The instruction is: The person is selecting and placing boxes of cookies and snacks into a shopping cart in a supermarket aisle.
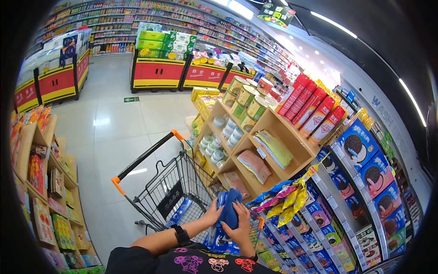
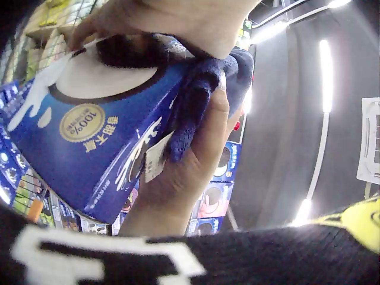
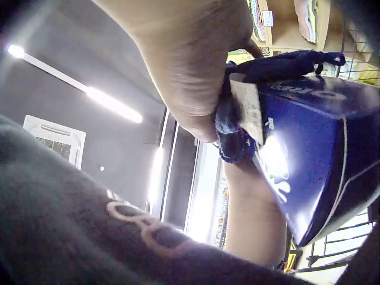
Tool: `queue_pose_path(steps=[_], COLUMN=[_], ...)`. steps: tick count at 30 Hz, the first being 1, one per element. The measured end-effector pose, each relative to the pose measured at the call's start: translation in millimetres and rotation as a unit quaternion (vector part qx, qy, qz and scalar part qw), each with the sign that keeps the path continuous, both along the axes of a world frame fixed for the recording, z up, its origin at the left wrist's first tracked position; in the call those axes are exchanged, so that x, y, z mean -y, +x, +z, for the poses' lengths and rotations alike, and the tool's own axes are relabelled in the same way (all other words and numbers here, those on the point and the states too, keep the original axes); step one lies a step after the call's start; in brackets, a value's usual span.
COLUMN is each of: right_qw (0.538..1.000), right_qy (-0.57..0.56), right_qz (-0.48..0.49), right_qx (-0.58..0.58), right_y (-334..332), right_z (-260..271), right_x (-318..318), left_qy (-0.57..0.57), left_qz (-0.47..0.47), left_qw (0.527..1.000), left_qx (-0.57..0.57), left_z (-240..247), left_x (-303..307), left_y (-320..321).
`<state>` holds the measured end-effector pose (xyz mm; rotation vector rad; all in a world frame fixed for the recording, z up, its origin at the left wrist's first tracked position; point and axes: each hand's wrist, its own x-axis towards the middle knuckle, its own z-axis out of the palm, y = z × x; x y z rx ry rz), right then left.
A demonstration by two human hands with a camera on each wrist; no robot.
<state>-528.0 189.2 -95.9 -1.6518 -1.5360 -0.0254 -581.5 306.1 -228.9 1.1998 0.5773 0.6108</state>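
Supermarket aisle, seen from the head and both wrist views. A blue box is held at chest height above the wire basket of a shopping cart, just left of the shelves of biscuit cartons. The box is gripped by the left hand, whose fingers are curled over its upper edge. A dark blue cloth is pinched by the right hand and pressed against the box face, with the thumb laid along the fabric. A white tag is attached to the cloth; its print cannot be read.

On the box, a dark sandwich biscuit and a splash of milk are pictured, and a gold round seal is marked "100%" above a line of Chinese characters. A black band is worn on the left wrist.

To the right, blue cartons with the same biscuit picture are stacked on the shelving. A wooden display is stocked with folded cloths, tins and red cartons. The letters "WASH" are shown on the far wall. On the red and yellow stands, "Promotion" can be made out under Chinese characters.
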Motion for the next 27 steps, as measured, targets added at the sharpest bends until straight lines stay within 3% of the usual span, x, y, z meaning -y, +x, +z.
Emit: queue_pose_path(steps=[3,4,11,12,16,19,20,21,23,24,27], right_qw=[1.0,0.999,0.986,0.982,0.94,0.806,0.777,0.767,0.743,0.763,0.784], right_qy=[-0.027,-0.039,-0.111,-0.127,-0.111,-0.028,-0.024,-0.002,0.041,0.043,0.069], right_qz=[-0.003,-0.003,0.124,0.134,0.127,0.105,0.075,0.085,0.107,0.112,0.126], right_qx=[-0.005,-0.004,-0.01,-0.049,-0.297,-0.582,-0.625,-0.637,-0.66,-0.636,-0.604], right_y=[-8,-10,-10,-10,-5,-3,-6,-8,-9,-8,-12], right_z=[3,4,-11,-15,-35,-41,-35,-30,-23,-20,-6], right_x=[1,2,18,21,19,8,3,-1,-7,-9,-14], left_qy=[0.042,0.026,-0.07,-0.128,-0.048,0.066,0.057,0.091,0.229,0.279,0.22], left_qz=[0.045,0.029,0.149,0.148,0.089,0.048,0.034,-0.002,-0.019,-0.034,-0.108], left_qw=[0.998,0.996,0.982,0.974,0.992,0.996,0.995,0.992,0.973,0.96,0.969], left_qx=[-0.033,-0.084,0.097,0.112,0.076,0.038,0.071,0.09,0.015,-0.004,0.024], left_z=[-25,24,27,60,72,60,59,63,50,53,79], left_x=[-9,-9,-55,-51,-54,-50,-42,-37,-30,-27,-20], left_y=[5,-16,-23,-37,-51,-44,-42,-42,-42,-46,-64])
